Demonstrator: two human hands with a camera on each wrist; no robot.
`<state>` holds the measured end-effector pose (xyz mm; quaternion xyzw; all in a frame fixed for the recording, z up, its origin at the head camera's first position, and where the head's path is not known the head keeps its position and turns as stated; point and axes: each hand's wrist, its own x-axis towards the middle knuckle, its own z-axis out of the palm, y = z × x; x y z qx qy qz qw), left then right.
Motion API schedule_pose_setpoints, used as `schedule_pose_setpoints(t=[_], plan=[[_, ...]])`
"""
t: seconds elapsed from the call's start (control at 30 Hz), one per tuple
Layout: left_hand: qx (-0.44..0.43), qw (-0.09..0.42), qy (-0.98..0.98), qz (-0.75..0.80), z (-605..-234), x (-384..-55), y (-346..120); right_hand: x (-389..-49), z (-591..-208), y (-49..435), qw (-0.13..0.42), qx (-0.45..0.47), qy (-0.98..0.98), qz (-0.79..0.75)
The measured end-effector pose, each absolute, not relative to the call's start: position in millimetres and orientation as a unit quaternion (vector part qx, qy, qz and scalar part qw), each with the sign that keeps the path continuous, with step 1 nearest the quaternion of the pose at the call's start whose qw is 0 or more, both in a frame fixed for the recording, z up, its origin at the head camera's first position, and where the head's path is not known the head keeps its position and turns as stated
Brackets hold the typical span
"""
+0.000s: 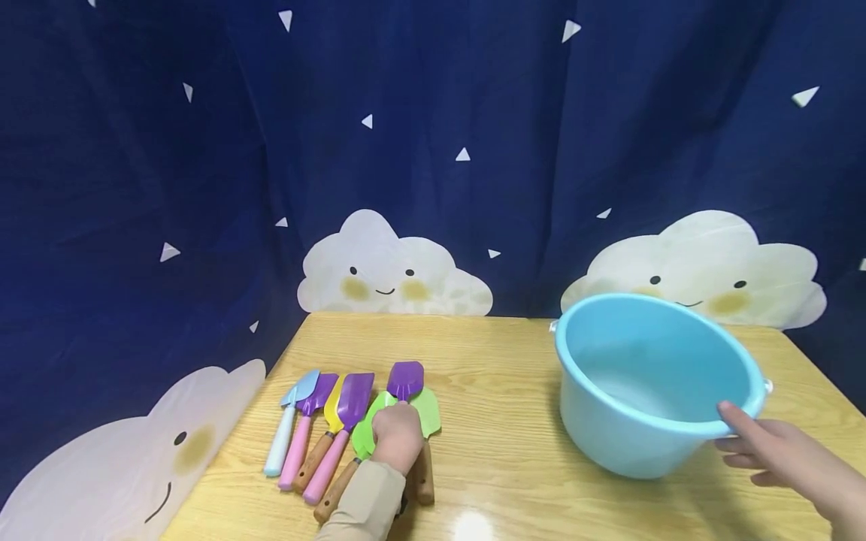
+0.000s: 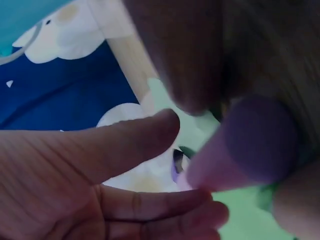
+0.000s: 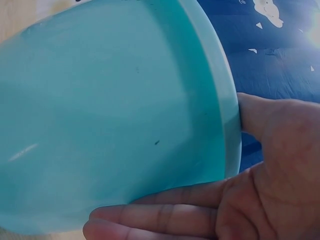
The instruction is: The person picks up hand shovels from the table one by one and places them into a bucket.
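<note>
Over the right end of a row of spatulas, my left hand [image 1: 398,432] is lowered onto a purple spatula [image 1: 406,378]; its blade shows beyond the knuckles. The left wrist view has a pink handle [image 2: 225,155] beside the fingertips, and the thumb [image 2: 145,135] stands apart from it. Whether the fingers touch it is unclear. My right hand [image 1: 778,454] holds the rim of a light blue bucket [image 1: 622,443], the thumb over the rim and the fingers [image 3: 160,216] along the outer wall. No contents show inside the bucket.
Left of my left hand lie a light blue spatula [image 1: 280,439], a pink-handled purple one [image 1: 295,451], a yellow one [image 1: 314,458], another purple one [image 1: 352,402] and a green one [image 1: 363,436]. A pale green spatula [image 1: 428,413] lies right. The wooden table [image 1: 494,421] meets a dark blue curtain [image 1: 419,98].
</note>
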<state>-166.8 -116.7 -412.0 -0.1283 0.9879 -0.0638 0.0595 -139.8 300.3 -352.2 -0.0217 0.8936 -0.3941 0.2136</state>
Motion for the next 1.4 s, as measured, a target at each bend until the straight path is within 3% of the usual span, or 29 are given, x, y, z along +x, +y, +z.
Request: schedule_pose_setpoints(t=[0.27, 0.53, 0.9, 1.4], plan=[[-0.120, 0.091, 0.988, -0.022, -422, -169, -130, -142, -353, 300, 0.224, -0.007, 0.893, -0.390], [-0.116, 0.073, 0.987, 0.083, -428, -173, -136, -142, -353, 299, 0.228, -0.005, 0.892, -0.390], [-0.100, 0.060, 0.988, 0.098, -428, -172, -140, -138, -351, 308, 0.214, -0.054, 0.899, -0.378], [-0.073, 0.014, 0.990, 0.120, -426, -169, -147, -138, -350, 305, 0.237, -0.021, 0.901, -0.363]])
